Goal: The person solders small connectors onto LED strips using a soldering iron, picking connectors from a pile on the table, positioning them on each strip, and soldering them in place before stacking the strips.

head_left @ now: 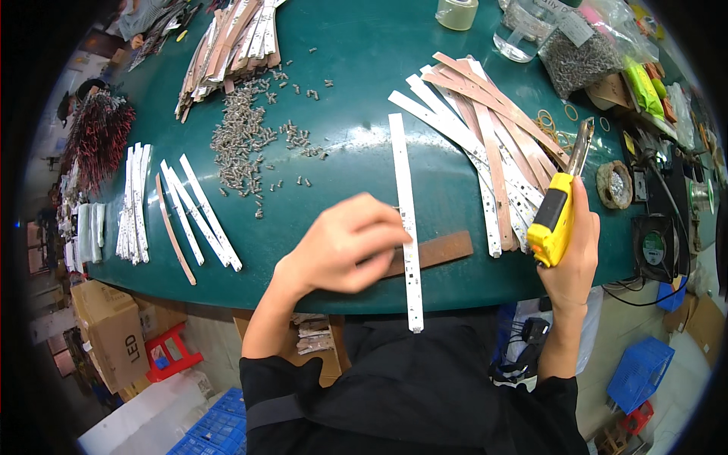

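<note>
A white strip [412,277] is laid across a brown bar [446,249], its near end extended past the edge of the green table [326,182]. The left hand [345,246], fingers curled, is held at the strip's left edge; because of blur, whether anything is pinched cannot be told. A yellow-and-black soldering gun [555,220] is gripped in the right hand [574,254], its metal tip [582,148] pointed outward, well apart from the strip. For neat work, the strip is probably best steadied flat on the bar, with the tip kept clear of the left hand. Beyond, mixed strips [485,129] are heaped and small metal parts [243,136] scattered.
</note>
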The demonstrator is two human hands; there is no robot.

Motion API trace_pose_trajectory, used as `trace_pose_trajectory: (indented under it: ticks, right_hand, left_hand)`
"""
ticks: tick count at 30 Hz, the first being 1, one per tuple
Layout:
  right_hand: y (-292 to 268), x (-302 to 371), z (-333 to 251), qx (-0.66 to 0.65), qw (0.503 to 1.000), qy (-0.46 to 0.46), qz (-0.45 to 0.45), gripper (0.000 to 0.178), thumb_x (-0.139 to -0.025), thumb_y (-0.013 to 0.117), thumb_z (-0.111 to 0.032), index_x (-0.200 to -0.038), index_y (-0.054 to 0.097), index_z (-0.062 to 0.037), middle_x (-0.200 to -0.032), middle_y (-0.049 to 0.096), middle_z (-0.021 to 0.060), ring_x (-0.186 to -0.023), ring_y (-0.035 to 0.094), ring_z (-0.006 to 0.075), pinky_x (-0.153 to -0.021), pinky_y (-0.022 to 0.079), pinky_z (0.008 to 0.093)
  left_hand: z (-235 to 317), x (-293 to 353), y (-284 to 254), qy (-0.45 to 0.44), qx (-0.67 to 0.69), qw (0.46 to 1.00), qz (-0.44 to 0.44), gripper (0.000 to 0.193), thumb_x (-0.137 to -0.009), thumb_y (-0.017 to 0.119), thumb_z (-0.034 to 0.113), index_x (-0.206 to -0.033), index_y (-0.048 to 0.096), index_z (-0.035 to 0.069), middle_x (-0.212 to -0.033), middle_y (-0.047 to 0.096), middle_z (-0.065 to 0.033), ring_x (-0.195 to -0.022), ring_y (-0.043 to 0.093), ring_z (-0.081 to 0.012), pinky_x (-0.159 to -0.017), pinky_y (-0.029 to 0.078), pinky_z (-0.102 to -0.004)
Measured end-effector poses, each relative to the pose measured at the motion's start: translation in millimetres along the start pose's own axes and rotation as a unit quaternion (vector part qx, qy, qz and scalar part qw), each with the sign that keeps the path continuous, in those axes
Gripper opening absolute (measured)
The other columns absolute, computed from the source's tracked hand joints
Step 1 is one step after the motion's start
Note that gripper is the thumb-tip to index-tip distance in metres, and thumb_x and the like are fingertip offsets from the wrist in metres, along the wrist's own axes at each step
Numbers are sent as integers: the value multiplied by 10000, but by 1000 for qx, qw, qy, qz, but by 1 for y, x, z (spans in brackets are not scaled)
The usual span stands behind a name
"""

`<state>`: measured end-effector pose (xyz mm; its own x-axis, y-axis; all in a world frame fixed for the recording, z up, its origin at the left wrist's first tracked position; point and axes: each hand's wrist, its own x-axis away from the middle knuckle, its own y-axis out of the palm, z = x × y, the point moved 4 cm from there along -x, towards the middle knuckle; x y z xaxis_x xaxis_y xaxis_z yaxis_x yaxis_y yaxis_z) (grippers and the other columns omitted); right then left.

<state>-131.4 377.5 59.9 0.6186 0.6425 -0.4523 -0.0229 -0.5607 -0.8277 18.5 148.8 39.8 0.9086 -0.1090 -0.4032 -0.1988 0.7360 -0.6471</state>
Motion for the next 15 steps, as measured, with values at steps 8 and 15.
trace_pose_trajectory:
  ticks: [8,15]
  right_hand:
    - [39,-3,-25,64,993,-66,-71,858,-602,734,7,-1395,406,-14,-779,484,111,-732,496,290,-664,441,366]
    - [17,-10,-30,11,1000,-4,-2,845,-632,790,-44,-1388,415,-47,-1032,619,137,-877,602,305,-768,496,373]
  left_hand:
    - [37,8,29,40,-61,976,-205,333,-741,627,122,-1074,622,118,-1070,538,-66,-850,558,-208,-707,448,-322]
    - [40,21,28,132,-164,974,-83,276,-709,665,98,-984,654,115,-986,615,-28,-791,594,-151,-655,478,-269]
